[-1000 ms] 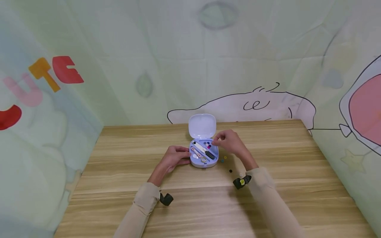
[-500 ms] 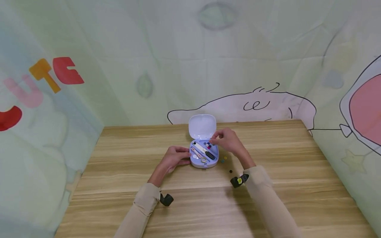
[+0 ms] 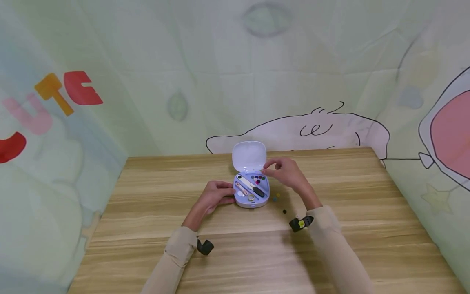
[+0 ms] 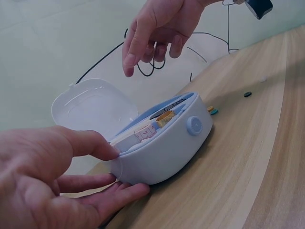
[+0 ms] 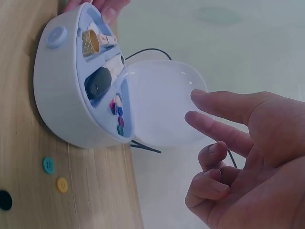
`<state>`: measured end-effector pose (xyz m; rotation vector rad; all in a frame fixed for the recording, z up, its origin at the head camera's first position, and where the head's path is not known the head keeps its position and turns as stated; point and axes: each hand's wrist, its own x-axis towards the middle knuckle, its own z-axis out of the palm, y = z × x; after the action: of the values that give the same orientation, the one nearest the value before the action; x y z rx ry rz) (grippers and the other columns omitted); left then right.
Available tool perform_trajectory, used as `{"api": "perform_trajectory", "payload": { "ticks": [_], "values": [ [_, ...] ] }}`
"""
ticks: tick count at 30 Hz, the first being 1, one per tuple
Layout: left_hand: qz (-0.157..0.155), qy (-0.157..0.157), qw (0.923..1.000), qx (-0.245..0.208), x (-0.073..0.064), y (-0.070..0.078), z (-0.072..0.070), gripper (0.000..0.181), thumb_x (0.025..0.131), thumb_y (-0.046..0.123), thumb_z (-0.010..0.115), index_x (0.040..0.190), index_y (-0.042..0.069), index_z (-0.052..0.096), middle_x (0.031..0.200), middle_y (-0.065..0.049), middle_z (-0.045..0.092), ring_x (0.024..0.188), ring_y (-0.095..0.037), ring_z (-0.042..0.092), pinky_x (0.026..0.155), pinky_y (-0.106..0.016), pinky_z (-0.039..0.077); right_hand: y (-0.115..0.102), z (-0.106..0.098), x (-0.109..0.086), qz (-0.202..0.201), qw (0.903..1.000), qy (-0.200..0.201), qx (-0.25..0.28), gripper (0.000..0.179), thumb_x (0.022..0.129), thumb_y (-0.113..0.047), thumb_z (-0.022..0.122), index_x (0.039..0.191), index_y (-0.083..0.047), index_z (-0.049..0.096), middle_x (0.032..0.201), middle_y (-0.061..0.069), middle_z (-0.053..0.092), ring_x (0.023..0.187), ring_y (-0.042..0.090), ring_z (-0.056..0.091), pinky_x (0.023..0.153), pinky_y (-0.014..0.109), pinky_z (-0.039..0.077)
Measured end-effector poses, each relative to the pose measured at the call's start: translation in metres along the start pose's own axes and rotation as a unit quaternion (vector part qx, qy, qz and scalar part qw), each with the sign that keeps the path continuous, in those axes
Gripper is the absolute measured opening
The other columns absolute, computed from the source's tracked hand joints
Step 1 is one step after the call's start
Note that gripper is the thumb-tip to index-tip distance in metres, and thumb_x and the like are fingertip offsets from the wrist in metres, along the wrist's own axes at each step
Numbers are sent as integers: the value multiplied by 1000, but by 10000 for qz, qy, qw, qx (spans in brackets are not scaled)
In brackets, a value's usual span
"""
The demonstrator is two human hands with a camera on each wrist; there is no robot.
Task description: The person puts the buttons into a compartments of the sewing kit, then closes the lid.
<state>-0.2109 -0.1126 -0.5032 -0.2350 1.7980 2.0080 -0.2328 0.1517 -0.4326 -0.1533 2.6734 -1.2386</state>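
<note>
A small white and pale-blue sewing box stands on the table with its lid raised. My left hand grips its left side, thumb on the rim and fingers low against the wall, as the left wrist view shows. Inside lie small coloured buttons, a black-handled tool set slantwise, a gold thimble and a strip of measuring tape. My right hand hovers beside the box's back right corner. Its thumb and forefinger are apart with nothing between them; the other fingers bend loosely.
Loose buttons lie on the wooden table right of the box: a teal button, a yellow button, a black button and a pale button. A printed cloth hangs behind the table.
My right hand moved in over the button compartment, then drew back to the right, its thumb and forefinger apart. A green button now shows in the compartment. The left hand stayed put.
</note>
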Motion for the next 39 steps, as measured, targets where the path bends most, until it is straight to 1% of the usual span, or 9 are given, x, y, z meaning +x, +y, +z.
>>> {"api": "perform_trajectory", "payload": {
  "ticks": [5,11,14,16,18,22,30,36,39],
  "values": [
    [-1,-7,10000,-29,-1,1,0,33,97,-8,65,127,-18,56,117,-25,61,92,-25,70,90,-40,63,7,-7,-2,-40,10000,7,-45,25,97,-27,76,117,-13,76,103,10,56,97,28,47,68,34,41],
    [-38,29,10000,-22,0,0,1,33,97,-8,66,127,-17,56,118,-25,61,92,-25,70,89,-39,64,17,-11,-2,-64,10000,-7,-51,30,97,-25,77,122,-10,75,121,15,62,102,29,48,75,35,44],
    [-26,62,10000,-2,0,0,1,33,96,-8,66,127,-17,56,119,-26,61,93,-25,70,88,-39,64,21,-12,-2,-86,9999,-33,-61,31,96,-24,77,123,-9,75,113,15,61,98,28,48,72,35,42],
    [-27,87,10000,9,1,0,1,33,96,-8,67,127,-16,57,120,-27,61,93,-26,70,87,-39,64,24,-13,-3,-96,9999,-27,-69,31,96,-23,78,122,-8,75,101,12,59,91,27,47,68,34,41],
    [-25,90,10000,14,0,-1,1,33,96,-7,67,127,-16,57,121,-27,61,94,-26,70,87,-39,64,27,-13,-4,-100,9999,-32,-94,31,95,-21,78,122,-7,74,88,9,52,84,26,46,63,33,38],
    [-25,80,10000,-10,0,-1,1,34,96,-8,67,127,-17,56,120,-27,61,94,-26,70,89,-39,64,33,-15,-7,-103,9999,-57,-118,30,95,-19,78,121,-5,74,81,6,46,78,24,44,59,32,36],
    [4,38,10000,-6,0,-2,0,35,97,-7,66,129,-17,55,121,-27,60,95,-26,70,91,-40,63,39,-15,-10,-121,9996,-135,-206,28,95,-19,78,120,-7,76,97,12,55,88,27,46,65,34,39],
    [-51,68,10000,-18,0,-1,1,35,96,-8,67,128,-17,55,119,-26,60,94,-26,70,90,-40,63,44,-12,-11,70,9995,-203,-219,27,95,-18,78,120,-10,77,117,16,62,101,29,47,77,37,42],
    [-27,71,10000,-25,-1,-1,0,34,96,-8,67,128,-17,56,119,-26,60,94,-26,70,90,-40,63,47,-10,-12,127,9991,-257,-297,24,94,-16,78,118,-11,78,115,15,63,101,29,47,78,36,43]
  ]
}}
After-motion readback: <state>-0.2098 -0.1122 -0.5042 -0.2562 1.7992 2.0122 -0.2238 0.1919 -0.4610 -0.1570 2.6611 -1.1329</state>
